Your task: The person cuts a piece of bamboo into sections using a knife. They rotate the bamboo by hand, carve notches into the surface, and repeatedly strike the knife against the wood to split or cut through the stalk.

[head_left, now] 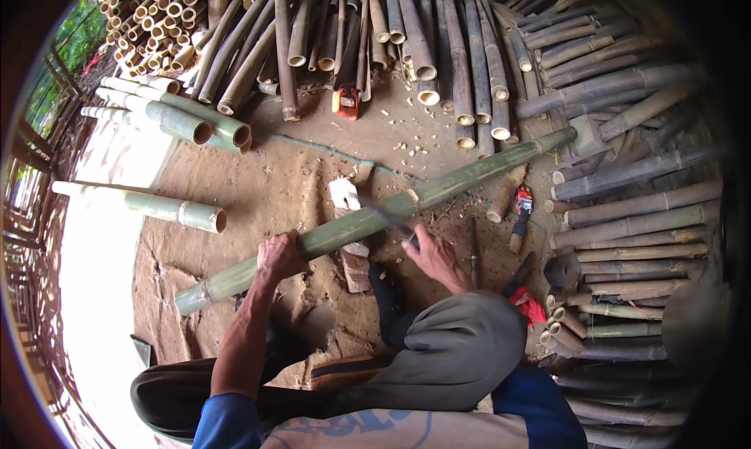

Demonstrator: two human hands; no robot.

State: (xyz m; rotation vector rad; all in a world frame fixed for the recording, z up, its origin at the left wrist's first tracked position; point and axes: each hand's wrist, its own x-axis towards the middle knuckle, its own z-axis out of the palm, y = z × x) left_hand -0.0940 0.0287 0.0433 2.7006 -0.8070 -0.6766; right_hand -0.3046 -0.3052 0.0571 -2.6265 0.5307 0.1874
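A long green bamboo pole (pixel 356 224) runs slantwise in front of me, from the lower left to the upper right. My left hand (pixel 282 255) is closed round it near its lower end. In my right hand (pixel 435 257), just below the pole's middle, is a dark knife (pixel 389 217). The blade is blurred and reaches up across the pole; whether it touches the surface I cannot tell. Beneath the pole lies a wooden block (pixel 354 273), partly hidden, with a pale top end showing on the far side.
Cut green bamboo poles (pixel 188 212) lie at the left. Brown bamboo (pixel 461 66) is stacked at the back, with more poles (pixel 641 222) along the right. A red-and-black tool (pixel 523 202) and an orange-red object (pixel 345 102) rest on the ground sheet (pixel 235 171) and dirt, among wood chips.
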